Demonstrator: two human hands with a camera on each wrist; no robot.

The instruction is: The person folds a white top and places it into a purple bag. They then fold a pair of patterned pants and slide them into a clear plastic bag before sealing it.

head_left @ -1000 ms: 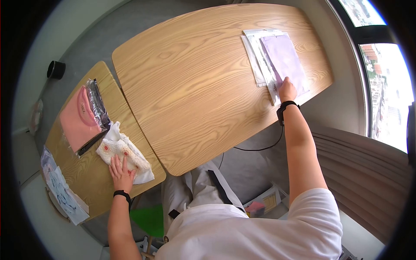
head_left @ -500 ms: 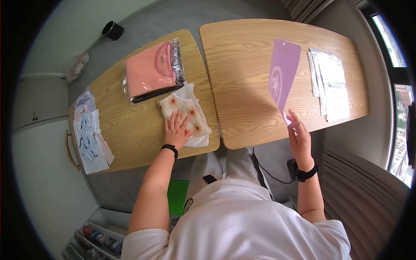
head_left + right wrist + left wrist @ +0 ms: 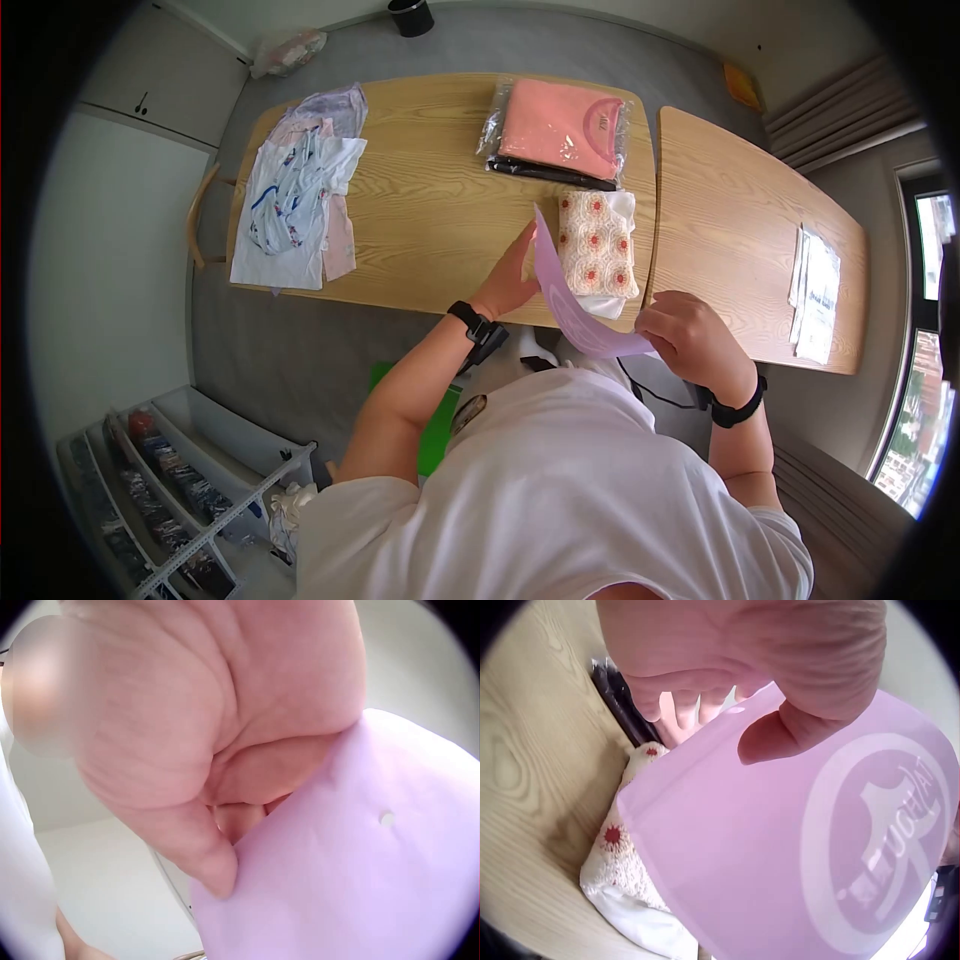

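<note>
A translucent purple bag (image 3: 572, 305) with a white round logo (image 3: 870, 855) hangs between both hands, over the near table edge. My left hand (image 3: 515, 275) pinches its upper edge, with the thumb (image 3: 780, 735) on the near face. My right hand (image 3: 668, 330) grips the other end, fingers curled around the plastic (image 3: 375, 862). Just behind the bag a folded cream garment with red flowers (image 3: 597, 250) lies on the wooden table (image 3: 440, 200); the left wrist view shows it (image 3: 619, 855) below the bag.
A pink garment in clear wrap (image 3: 560, 125) lies on a black packet (image 3: 545, 172) behind the folded garment. White and blue clothes (image 3: 295, 200) are spread at the table's left end. A stack of bags (image 3: 815, 290) sits on the right table (image 3: 730, 200). A wire shelf (image 3: 170, 480) stands lower left.
My right hand brought the purple bag from the right table over in front of my body. My left hand left the flowered garment and took hold of the bag's edge.
</note>
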